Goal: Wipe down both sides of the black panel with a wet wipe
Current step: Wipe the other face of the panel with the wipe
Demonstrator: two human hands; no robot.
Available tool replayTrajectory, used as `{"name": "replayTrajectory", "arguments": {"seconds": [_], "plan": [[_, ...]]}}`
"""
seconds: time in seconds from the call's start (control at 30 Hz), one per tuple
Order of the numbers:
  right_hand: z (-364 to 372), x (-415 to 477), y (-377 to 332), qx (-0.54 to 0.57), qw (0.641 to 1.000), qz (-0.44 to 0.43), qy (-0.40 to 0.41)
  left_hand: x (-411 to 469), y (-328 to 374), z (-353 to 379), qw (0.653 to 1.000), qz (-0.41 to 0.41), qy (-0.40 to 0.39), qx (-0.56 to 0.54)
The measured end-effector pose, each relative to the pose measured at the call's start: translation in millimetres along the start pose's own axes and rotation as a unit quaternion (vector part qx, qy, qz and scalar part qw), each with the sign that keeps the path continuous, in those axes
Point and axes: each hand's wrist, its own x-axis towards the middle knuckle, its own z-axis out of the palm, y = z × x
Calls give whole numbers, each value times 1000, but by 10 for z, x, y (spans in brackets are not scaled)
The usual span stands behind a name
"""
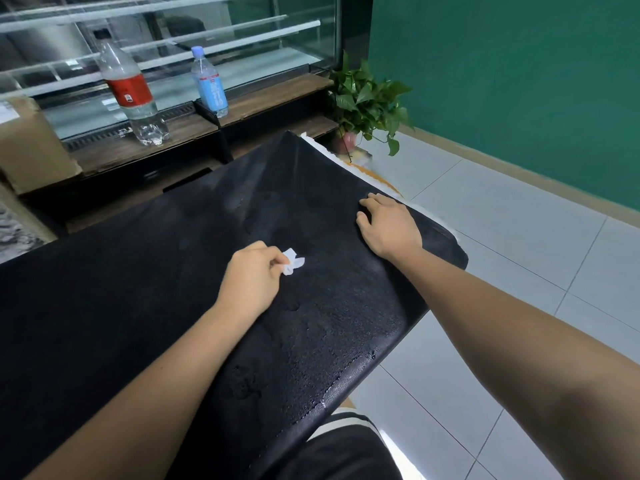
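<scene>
The black panel lies flat across the lower left and middle of the head view, its textured surface wet with droplets near the front right edge. My left hand rests on the middle of the panel and pinches a small crumpled white wet wipe that sticks out to the right of the fingers. My right hand lies on the panel near its right edge, fingers bent and pressing down on the surface.
A wooden ledge behind the panel carries a red-labelled bottle and a blue-labelled bottle before a glass display case. A cardboard box sits at left. A potted plant stands on the white tiled floor.
</scene>
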Motion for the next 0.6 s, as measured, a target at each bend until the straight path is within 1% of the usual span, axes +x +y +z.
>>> {"name": "replayTrajectory", "arguments": {"seconds": [0.07, 0.2, 0.33, 0.6], "plan": [[1, -2, -2, -1, 1000, -1, 2, -3, 38, 45, 1000, -12, 5, 7], [5, 5, -7, -1, 1000, -2, 0, -68, 140, 135, 999, -19, 2, -36], [-1, 11, 1, 0, 1000, 0, -1, -195, 353, 252, 998, 10, -13, -57], [-7, -11, -14, 9, 1000, 0, 3, -512, 863, 470, 991, 66, -71, -94]]}}
